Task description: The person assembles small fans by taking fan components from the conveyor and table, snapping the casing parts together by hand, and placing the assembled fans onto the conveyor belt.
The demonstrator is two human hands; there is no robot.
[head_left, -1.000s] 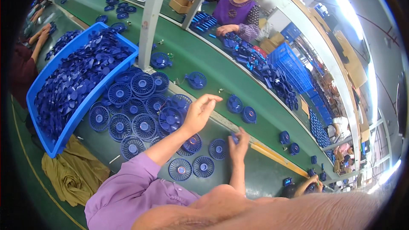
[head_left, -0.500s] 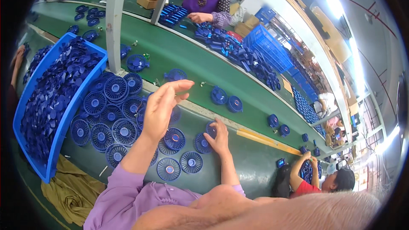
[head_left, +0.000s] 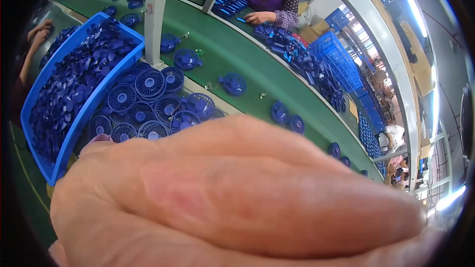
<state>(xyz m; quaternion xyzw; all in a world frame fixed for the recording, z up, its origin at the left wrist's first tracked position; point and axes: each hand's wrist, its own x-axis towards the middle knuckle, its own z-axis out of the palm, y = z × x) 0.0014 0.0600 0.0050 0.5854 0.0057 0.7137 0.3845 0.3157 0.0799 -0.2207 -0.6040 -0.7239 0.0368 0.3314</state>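
Note:
A very large hand (head_left: 237,198), close up and partly blurred, fills the lower half of the view. Whose it is I cannot tell for sure; a scrap of lilac sleeve (head_left: 98,139) shows at its upper left edge. It hides my forearms, the near worktable and any clear sight of my left hand's fingers. Nothing of my right hand can be made out. Beyond the large hand lie round ribbed blue fan grilles (head_left: 121,97), stacked and overlapping. A rounder blue fan housing (head_left: 200,104) sits among them.
A blue bin (head_left: 99,98) heaped with fan blades (head_left: 74,81) stands at left. Blue fan housings (head_left: 187,59) rest along the green conveyor (head_left: 252,94), past a grey post (head_left: 156,20). Across it, a co-worker's hand (head_left: 260,18) is beside blue cylinders. Other hands (head_left: 42,30) show far left.
The large hand has come up across the lower view. My two hands, earlier visible over the grilles, are no longer clearly seen there. The scene has shifted right and slightly upward.

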